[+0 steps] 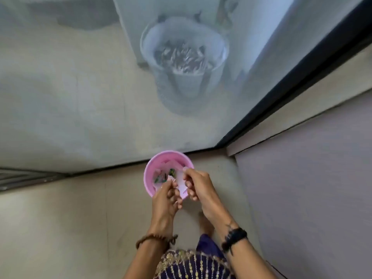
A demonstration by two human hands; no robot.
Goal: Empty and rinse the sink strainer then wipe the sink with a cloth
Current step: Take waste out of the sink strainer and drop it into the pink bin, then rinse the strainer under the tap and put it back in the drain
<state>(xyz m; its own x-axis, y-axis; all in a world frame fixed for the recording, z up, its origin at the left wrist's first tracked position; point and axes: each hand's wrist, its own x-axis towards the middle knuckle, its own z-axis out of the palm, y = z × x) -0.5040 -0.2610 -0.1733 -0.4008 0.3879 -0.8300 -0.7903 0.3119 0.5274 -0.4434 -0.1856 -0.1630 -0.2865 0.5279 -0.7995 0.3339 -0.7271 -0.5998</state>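
A round pink plastic strainer bowl [159,164] hangs over the tiled floor, level with a door threshold. It holds scraps of pale paper and green bits of waste. My left hand [167,195] grips its near rim from below. My right hand [196,184] grips the near right rim, thumb on the edge, with a pale pink scrap between the two hands. No sink or cloth is in view.
Behind a mesh screen door [80,97] stands a white bucket [184,63] full of rubbish on a balcony floor. The door's dark frame [291,83] runs diagonally at right, beside a grey wall [312,178]. My bare foot [205,222] stands on beige tiles below.
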